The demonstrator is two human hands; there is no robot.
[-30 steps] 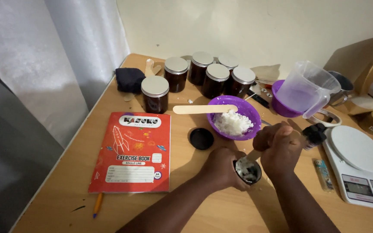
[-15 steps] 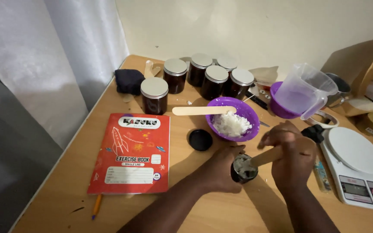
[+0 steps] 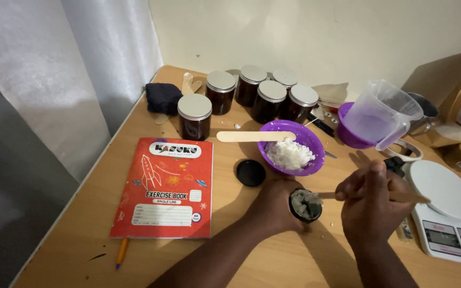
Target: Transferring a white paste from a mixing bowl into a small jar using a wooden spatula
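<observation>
My left hand (image 3: 273, 205) stays clenched around the small dark jar (image 3: 305, 205) on the bench (image 3: 81, 234) just in front of the purple bowl (image 3: 292, 146), while my right grip (image 3: 372, 200), now drawn back, holds the wooden stick (image 3: 401, 196) whose tip has reached the jar's grey-white filling.

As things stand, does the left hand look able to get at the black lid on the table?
Probably yes: the black lid lies uncovered just beyond the left hand, nothing between them, but that hand is gripping the small jar.

Matt wooden table (image 3: 81, 234), glossy paper book (image 3: 166, 186), dark glass jars (image 3: 194, 120) with brushed metal lids, smooth plastic bowl (image 3: 316, 144)
</observation>
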